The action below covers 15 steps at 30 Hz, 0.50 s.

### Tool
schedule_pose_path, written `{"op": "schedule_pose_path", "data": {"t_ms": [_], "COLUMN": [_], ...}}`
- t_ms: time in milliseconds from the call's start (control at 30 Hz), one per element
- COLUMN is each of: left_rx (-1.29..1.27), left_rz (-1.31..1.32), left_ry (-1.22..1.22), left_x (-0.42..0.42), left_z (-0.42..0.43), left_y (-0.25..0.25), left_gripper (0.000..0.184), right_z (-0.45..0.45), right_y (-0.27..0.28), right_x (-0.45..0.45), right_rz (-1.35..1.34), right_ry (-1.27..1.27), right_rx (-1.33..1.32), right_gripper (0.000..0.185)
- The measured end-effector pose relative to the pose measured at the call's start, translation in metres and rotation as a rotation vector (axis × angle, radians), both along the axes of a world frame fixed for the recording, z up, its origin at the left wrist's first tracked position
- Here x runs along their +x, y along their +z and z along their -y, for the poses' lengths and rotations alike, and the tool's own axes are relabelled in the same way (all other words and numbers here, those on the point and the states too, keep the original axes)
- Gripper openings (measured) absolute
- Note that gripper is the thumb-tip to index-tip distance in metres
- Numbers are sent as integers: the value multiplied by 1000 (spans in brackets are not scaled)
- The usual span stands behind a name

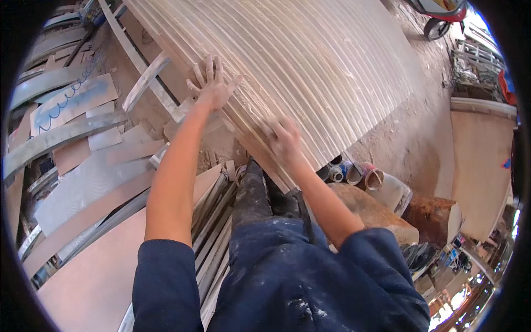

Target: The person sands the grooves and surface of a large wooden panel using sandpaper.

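A large dusty panel of long ridged slats (321, 66) lies in front of me, its near edge showing stacked layers. My left hand (215, 88) is spread on the panel near its left edge, fingers apart and holding nothing. Closer to the near corner, my right hand (285, 141) presses on the ridges beside the same edge. Its fingers are curled and smeared by motion, and whatever is under them is hidden. Pale dust coats both hands and the slats.
Metal strips and boards (94, 160) are piled on the left. Several cans (354, 172) stand below the panel's near corner, beside a rusty brown box (428, 218). A curved wooden sheet (481, 166) leans at right. A small wheel (437, 29) shows at top right.
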<state>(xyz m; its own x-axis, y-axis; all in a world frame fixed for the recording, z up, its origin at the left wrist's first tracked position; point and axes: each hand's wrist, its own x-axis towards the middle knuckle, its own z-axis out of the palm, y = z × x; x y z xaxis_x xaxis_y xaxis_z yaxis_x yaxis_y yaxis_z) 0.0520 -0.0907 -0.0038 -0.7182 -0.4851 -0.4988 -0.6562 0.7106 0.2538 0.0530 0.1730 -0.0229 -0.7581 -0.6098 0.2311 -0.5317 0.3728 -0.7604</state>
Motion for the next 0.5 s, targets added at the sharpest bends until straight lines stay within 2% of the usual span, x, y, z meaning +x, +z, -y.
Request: {"op": "schedule_pose_path", "data": {"t_ms": [67, 100, 133, 167, 200, 233, 300, 333, 400, 500], "left_rx": [-43, -87, -129, -126, -262, -405, -373, -373, -335, -177], "left_rz": [-15, -116, -215, -216, -329, -450, -327, -320, -294, -161], "left_ry": [-44, -101, -161, -181, -333, -484, -551, -582, -510, -556], "left_x": [9, 18, 28, 40, 55, 65, 81, 90, 95, 117], "left_z": [-3, -6, -12, -24, -38, -49, -83, -99, -136, -240], "left_y": [-4, -6, -8, -9, -9, -8, 3, 8, 17, 36], "left_gripper": [104, 100, 95, 95, 87, 79, 70, 70, 73, 85], "right_z": [-84, -138, -177, -226, -289, -335, -406, -403, -387, -355], "right_y": [23, 22, 47, 59, 55, 58, 55, 65, 84, 49], "right_x": [33, 61, 78, 101, 136, 158, 197, 205, 192, 174], "right_rz": [-32, 44, -14, 117, 148, 249, 261, 282, 389, 394], "right_ry": [7, -32, -35, -46, -134, -212, -388, -411, -669, -824], "right_rx": [63, 187, 205, 294, 604, 564, 627, 619, 545, 361], "right_gripper": [33, 35, 39, 34, 21, 18, 14, 14, 13, 19]}}
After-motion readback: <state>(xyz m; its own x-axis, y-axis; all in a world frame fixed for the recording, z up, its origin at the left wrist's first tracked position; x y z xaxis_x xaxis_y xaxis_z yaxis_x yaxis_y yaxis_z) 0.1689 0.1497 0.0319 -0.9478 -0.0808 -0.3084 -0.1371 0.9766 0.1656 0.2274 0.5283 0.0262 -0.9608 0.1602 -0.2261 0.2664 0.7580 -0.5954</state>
